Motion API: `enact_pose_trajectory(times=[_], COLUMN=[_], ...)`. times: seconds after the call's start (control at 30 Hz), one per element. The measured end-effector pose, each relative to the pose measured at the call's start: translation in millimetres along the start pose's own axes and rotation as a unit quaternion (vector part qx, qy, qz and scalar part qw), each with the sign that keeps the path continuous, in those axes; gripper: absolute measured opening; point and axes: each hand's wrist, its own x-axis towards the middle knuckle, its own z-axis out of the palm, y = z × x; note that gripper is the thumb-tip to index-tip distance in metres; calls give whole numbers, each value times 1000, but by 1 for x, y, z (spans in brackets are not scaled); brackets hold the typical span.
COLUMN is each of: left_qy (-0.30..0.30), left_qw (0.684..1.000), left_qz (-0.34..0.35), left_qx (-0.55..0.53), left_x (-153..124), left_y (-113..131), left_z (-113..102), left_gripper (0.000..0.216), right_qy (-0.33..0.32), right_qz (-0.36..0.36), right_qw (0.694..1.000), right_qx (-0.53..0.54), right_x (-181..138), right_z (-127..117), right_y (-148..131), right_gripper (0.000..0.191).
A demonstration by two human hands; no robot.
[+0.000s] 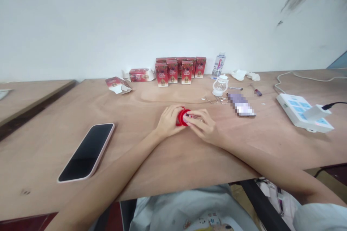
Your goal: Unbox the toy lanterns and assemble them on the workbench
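My left hand (168,121) is wrapped round a small red lantern (180,116), which lies tilted on its side with its round red base turned to the right. The fingers of my right hand (204,125) are bent together at that open base, and a small dark and pale piece shows at their tips, too small to make out. A similar small lantern in white (220,86), with a clear body, stands upright farther back to the right. Thin wire-like bits (217,101) lie in front of it.
Several red printed boxes (172,72) stand against the wall, with opened boxes (118,85) to their left. A water bottle (218,65), a screwdriver (257,91), a phone (241,104) and a power strip (303,112) are at right. Another phone (87,152) lies left.
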Motion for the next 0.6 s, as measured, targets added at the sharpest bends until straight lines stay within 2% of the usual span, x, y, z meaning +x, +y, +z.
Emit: enact_pose_trajectory(times=[0.1, 0.2, 0.33, 0.4, 0.47, 0.6], left_qy=[-13, -14, -30, -41, -42, -46], left_qw=[999, 997, 992, 988, 982, 967], left_qz=[7, -4, -21, -35, -52, -72], left_qx=[-36, -76, -122, -148, -179, -241], left_x=[1, 2, 5, 6, 8, 9], left_y=[1, 2, 2, 3, 3, 4], left_z=[0, -2, -5, -7, -8, -9], left_gripper=[45, 46, 49, 50, 50, 43], right_qy=[27, 66, 92, 93, 83, 73], right_qz=[15, 80, 231, 272, 274, 229], right_qw=[999, 992, 949, 929, 927, 945], right_qx=[20, 74, 196, 234, 243, 223], right_x=[0, 1, 3, 4, 4, 4], right_z=[0, 2, 4, 4, 3, 3], right_y=[0, 4, 8, 8, 8, 10], right_gripper=[22, 12, 5, 6, 8, 9])
